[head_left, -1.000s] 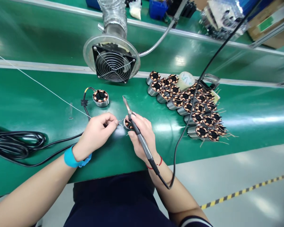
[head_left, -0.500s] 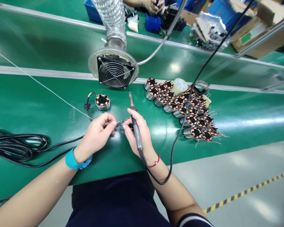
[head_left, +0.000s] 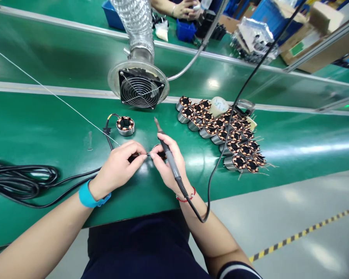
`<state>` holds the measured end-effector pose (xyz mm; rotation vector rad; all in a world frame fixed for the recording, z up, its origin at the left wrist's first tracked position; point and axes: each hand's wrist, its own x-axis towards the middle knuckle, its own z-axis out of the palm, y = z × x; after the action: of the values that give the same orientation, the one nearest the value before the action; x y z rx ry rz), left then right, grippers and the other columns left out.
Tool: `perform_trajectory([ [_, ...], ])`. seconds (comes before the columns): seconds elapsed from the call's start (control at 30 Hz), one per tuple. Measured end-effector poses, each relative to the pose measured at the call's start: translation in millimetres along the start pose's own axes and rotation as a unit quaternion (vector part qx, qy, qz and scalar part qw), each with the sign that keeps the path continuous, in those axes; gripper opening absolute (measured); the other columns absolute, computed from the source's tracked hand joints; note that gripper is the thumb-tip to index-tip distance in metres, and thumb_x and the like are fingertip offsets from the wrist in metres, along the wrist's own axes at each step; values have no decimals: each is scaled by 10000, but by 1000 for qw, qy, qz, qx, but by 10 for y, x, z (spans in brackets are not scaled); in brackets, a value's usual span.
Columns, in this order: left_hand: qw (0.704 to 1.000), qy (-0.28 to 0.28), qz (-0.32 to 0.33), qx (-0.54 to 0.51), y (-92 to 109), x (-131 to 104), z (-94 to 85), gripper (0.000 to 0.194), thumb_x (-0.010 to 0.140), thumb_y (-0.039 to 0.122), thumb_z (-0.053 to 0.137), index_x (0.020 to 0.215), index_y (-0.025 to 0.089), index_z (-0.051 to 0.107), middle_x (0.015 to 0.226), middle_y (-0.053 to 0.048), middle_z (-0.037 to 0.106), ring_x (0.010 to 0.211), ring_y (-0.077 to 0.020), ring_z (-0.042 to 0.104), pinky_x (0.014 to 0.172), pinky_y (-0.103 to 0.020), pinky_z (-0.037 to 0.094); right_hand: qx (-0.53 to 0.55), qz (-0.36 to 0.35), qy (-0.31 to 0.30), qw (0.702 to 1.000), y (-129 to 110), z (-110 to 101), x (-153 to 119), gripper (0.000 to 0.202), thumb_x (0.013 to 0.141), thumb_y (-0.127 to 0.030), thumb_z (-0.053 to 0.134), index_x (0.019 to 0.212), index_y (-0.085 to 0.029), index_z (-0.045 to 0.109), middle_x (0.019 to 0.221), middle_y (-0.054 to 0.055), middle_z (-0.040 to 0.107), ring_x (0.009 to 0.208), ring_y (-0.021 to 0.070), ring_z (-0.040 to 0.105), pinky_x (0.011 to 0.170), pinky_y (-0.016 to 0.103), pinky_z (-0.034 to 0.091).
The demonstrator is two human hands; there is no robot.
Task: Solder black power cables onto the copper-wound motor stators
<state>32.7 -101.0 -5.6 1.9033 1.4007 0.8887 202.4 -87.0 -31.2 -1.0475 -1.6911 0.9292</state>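
Note:
My right hand [head_left: 171, 166] is wrapped round a soldering iron [head_left: 169, 155], its tip pointing up and away from me. The thumb and forefinger of that hand also pinch at a thin wire by a stator [head_left: 163, 154], mostly hidden behind the fingers. My left hand [head_left: 122, 161] meets it fingertip to fingertip, pinching a thin dark wire end. A thin pale strand [head_left: 61, 102], which looks like solder wire, runs from the upper left down to my left hand. Beyond the left hand a copper-wound stator [head_left: 125, 126] stands on the bench, joined to a black cable [head_left: 107, 130].
Several stators [head_left: 221, 131] stand grouped at the right, wire ends sticking out. A fume extractor fan [head_left: 141, 91] hangs at the back. Coiled black cable [head_left: 23, 180] lies at the left. The iron's cord [head_left: 211, 190] loops over my right forearm. Across the divider are a person's hands [head_left: 186, 9].
My left hand has moved slightly right, so its fingertips nearly touch the right ones. The soldering iron has tilted further left at its tip.

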Motion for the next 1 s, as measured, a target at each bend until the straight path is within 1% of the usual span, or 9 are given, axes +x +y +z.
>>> perform_trajectory([
  [0.13,999,-7,5,50,2,-1,30,100,857,153,489,799,172,568,825,-28,598,752,-143,539,698,-267,418,-98,-40,-37,994,16,-152,-13,464,885,-178,551,1325,-264,430,927,-9,668,962,162,609,945,373,442],
  [0.23,997,-6,3,80,-17,-10,54,107,864,166,477,805,172,566,822,-28,591,729,-145,531,688,-278,408,-152,-56,-71,984,25,-234,18,482,872,-163,569,1324,-260,432,957,-15,685,975,168,592,953,364,411],
  [0.37,994,16,2,109,-43,-19,64,101,866,179,482,809,172,564,811,-21,576,707,-139,527,677,-276,399,-192,-72,-81,975,42,-177,93,447,880,-148,556,1306,-233,452,915,-24,684,900,166,574,885,338,403],
  [0.5,994,41,-9,102,-45,-7,57,90,856,171,500,795,170,567,796,-6,567,685,-122,518,671,-261,405,-255,-90,-55,961,56,-73,126,409,893,-161,535,1296,-202,476,923,-1,686,865,183,562,814,344,404],
  [0.6,995,49,-21,88,-37,-2,60,85,845,163,521,775,170,568,783,4,563,673,-113,509,647,-249,403,-253,-107,-36,961,44,-81,80,400,901,-181,534,1296,-210,482,936,6,692,908,183,583,855,350,420],
  [0.73,996,44,-30,78,-21,-10,80,80,844,162,529,778,170,573,792,5,572,661,-106,509,633,-245,404,-211,-126,22,969,13,-180,-81,388,934,-184,487,1319,-234,471,903,8,711,864,171,625,850,350,466],
  [0.83,994,51,-24,91,-9,-9,98,80,842,155,532,779,169,579,791,2,575,665,-108,513,638,-246,405,-149,-153,57,975,21,-233,-249,389,920,-205,527,1306,-243,499,930,25,710,821,166,642,757,325,516],
  [0.9,992,60,-19,106,-5,-3,108,82,838,145,537,773,168,580,780,3,572,667,-108,512,640,-246,403,-113,-164,88,976,43,-240,-356,347,892,-219,570,1238,-239,559,959,44,703,775,161,639,687,312,532],
  [1.0,990,72,-11,122,-10,2,120,82,831,136,542,763,166,577,761,5,564,663,-107,509,636,-247,401,-80,-169,124,975,79,-226,-472,290,861,-213,590,1150,-224,606,819,33,695,658,151,620,592,294,525],
])
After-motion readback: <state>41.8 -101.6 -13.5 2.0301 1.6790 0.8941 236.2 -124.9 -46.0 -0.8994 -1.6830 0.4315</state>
